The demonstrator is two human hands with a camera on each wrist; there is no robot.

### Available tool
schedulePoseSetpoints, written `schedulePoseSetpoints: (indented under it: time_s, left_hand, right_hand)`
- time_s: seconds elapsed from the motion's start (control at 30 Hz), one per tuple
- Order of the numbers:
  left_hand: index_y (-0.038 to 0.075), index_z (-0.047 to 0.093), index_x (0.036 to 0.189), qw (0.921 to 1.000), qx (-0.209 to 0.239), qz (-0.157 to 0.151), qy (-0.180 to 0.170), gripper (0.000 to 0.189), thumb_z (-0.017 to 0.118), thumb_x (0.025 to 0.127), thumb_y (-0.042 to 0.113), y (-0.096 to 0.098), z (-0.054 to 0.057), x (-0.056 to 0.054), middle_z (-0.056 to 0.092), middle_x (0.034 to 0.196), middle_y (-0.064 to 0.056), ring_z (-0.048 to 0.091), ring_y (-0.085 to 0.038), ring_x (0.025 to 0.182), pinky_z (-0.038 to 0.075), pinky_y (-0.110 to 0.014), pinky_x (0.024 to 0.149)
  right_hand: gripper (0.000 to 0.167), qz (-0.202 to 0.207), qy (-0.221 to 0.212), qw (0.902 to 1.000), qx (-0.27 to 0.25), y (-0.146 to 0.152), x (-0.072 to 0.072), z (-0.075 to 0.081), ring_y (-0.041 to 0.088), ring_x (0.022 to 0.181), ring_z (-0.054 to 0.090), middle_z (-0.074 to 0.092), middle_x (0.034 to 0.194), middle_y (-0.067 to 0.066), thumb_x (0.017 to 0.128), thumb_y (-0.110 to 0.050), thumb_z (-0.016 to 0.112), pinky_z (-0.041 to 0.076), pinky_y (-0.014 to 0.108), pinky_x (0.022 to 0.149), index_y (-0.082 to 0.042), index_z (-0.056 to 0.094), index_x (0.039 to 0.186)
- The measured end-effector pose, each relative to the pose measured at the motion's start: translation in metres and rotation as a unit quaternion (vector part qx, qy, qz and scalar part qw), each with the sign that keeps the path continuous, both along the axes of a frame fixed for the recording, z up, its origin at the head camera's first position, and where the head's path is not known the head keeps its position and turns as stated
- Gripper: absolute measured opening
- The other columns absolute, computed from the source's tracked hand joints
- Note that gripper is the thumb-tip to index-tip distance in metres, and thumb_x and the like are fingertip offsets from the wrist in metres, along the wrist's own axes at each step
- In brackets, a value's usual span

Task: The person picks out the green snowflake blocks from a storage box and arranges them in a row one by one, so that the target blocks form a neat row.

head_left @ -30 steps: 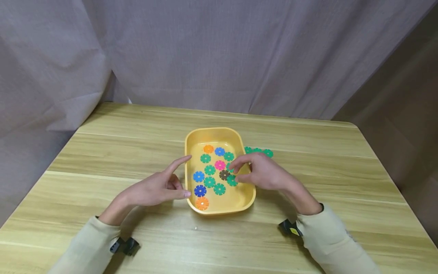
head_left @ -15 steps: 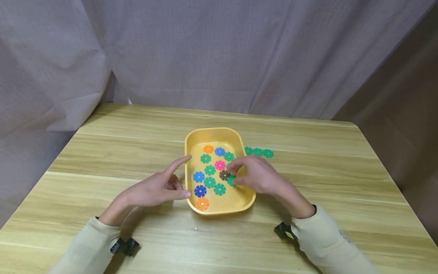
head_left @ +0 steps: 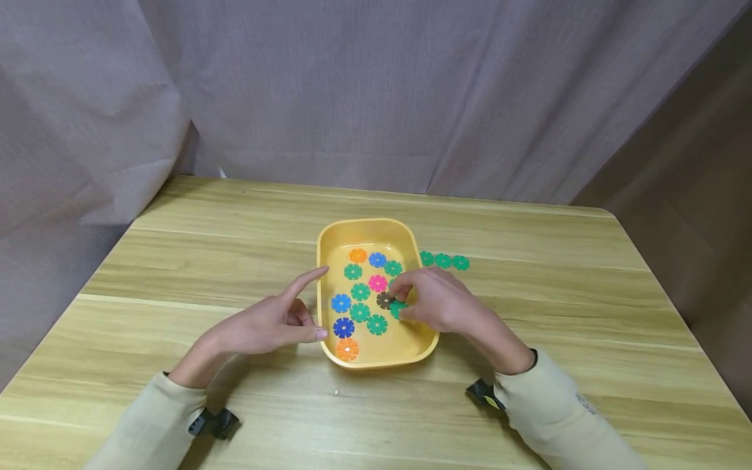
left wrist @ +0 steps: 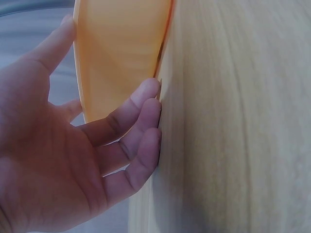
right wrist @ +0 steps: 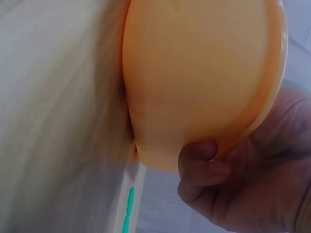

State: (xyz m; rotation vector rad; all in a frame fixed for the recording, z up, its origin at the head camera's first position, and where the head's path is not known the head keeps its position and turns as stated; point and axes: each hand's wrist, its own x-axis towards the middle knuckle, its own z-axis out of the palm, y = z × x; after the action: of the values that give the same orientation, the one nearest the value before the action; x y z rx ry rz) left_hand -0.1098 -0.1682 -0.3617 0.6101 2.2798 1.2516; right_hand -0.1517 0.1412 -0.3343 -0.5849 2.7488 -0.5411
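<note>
A yellow plastic tub [head_left: 370, 227] sits on the table, with several flat, notched snowflake building discs inside. My left hand [head_left: 264, 323] holds its left side. Thumb and index finger reach over the rim, while the other fingertips [left wrist: 150, 87] bend against the outer wall near the tabletop. Over the right rim reaches my right hand [head_left: 437, 297], thumb and index finger down at a green disc [head_left: 397, 309], close to a brown disc [head_left: 384, 300]. Whether they pinch the green disc I cannot tell. In the right wrist view, the tub's wall hides those fingertips, and a curled finger [right wrist: 199, 165] shows outside.
A row of green discs [head_left: 443, 261] lies on the wooden table [head_left: 558, 287] just right of the tub. Inside, a pink disc [head_left: 378, 283], orange disc [head_left: 347, 349] and dark blue disc [head_left: 343, 328] lie among others. A grey curtain [head_left: 376, 98] hangs behind.
My right hand has moved slightly down and left, thumb and index finger closing in on the green disc. The left hand and the tub have stayed in place.
</note>
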Motion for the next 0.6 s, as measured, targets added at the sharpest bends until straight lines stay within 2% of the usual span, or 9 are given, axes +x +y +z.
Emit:
schedulePoseSetpoints:
  time_s: [0.23,0.33,0.47,0.6]
  left_hand:
    - [0.027,0.005,0.171,1.0000,0.001,0.001,-0.005,0.102,0.077,0.099,0.035,0.000,-0.001,0.000,0.072,0.096,-0.008,0.070,-0.021,0.086,0.056,-0.031,0.080]
    - [0.027,0.006,0.171,1.0000,0.001,0.001,-0.005,0.102,0.077,0.099,0.035,0.000,-0.001,0.000,0.072,0.097,-0.008,0.070,-0.021,0.086,0.056,-0.031,0.080]
    - [0.027,0.006,0.171,1.0000,0.002,0.001,-0.004,0.102,0.077,0.099,0.035,0.001,-0.001,0.000,0.072,0.097,-0.008,0.071,-0.021,0.086,0.056,-0.031,0.080]
    - [0.027,0.006,0.171,1.0000,0.001,0.002,-0.004,0.101,0.077,0.099,0.035,0.000,0.000,0.000,0.072,0.097,-0.008,0.071,-0.021,0.087,0.056,-0.031,0.081]
  right_hand:
    - [0.031,0.005,0.014,0.9990,0.042,-0.006,0.000,0.000,0.018,0.095,0.063,0.075,0.100,-0.004,0.083,-0.013,0.088,0.048,0.043,0.097,-0.020,0.080,0.113]
    - [0.029,0.008,0.019,0.9980,0.060,-0.008,-0.001,-0.001,0.018,0.087,0.058,0.069,0.089,-0.005,0.083,-0.015,0.088,0.046,0.039,0.087,-0.021,0.080,0.110]
    - [0.020,0.016,0.031,0.9965,0.077,-0.011,-0.002,-0.003,0.019,0.078,0.052,0.057,0.076,-0.002,0.082,-0.014,0.086,0.039,0.034,0.073,-0.020,0.076,0.098]
    - [0.019,0.015,0.038,0.9953,0.088,-0.012,-0.002,-0.004,0.019,0.081,0.054,0.063,0.082,-0.004,0.081,-0.013,0.086,0.043,0.036,0.074,-0.021,0.077,0.096]
